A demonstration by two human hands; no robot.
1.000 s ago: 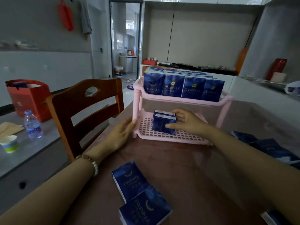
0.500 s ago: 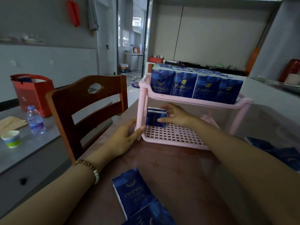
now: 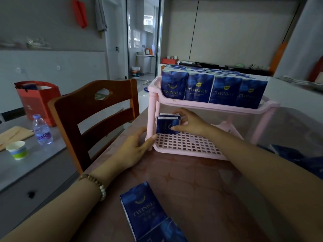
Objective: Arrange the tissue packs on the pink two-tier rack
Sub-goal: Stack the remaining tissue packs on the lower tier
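The pink two-tier rack (image 3: 201,106) stands on the brown table. Its top tier is packed with upright dark blue tissue packs (image 3: 199,89) in rows. On the lower grid shelf (image 3: 188,145), at the back left corner, two small blue packs (image 3: 166,124) stand upright, and my right hand (image 3: 190,124) grips them from the right. My left hand (image 3: 134,149) rests against the rack's front left leg, thumb touching the base. Two loose tissue packs (image 3: 143,206) lie flat near the table's front edge.
A wooden chair (image 3: 94,117) stands left of the table. Beyond it a grey counter holds a water bottle (image 3: 42,130), a paper cup (image 3: 17,150) and a red bag (image 3: 37,100). More blue packs (image 3: 297,158) lie right of my right arm.
My right hand has pushed the two packs from the front middle of the lower shelf back into its left corner. My left hand stays at the rack's leg. The camera has moved closer.
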